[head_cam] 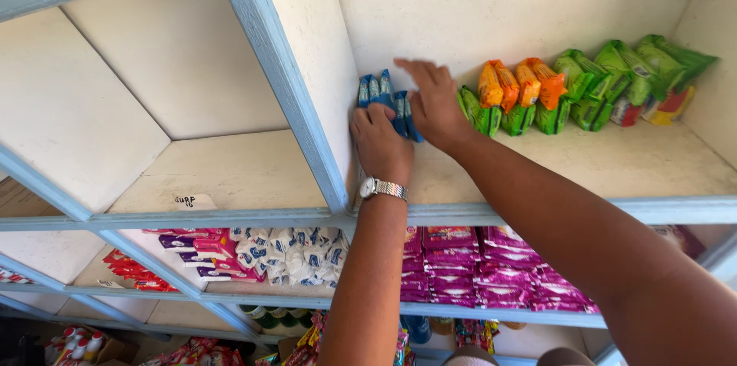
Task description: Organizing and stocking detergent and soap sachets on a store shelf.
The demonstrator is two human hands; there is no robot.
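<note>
Both my hands reach to the back of a cream shelf compartment (614, 163). My left hand (380, 140), with a silver wristwatch (382, 188) on the wrist, grips several blue snack packets (376, 90) standing against the back wall, next to the left divider. My right hand (434, 105) lies flat against the right side of the same blue packets, fingers spread and pointing left. Right of my hands stands a row of green packets (480, 113) and orange packets (499, 84).
More green packets (637, 67) lean at the far right, with red and yellow ones (664, 107) below them. The left compartment (223, 170) holds only a small paper label (193, 202). The lower shelf carries pink (499, 270), white (295, 255) and red packets (134, 270). Blue frame bars (284, 78) border each compartment.
</note>
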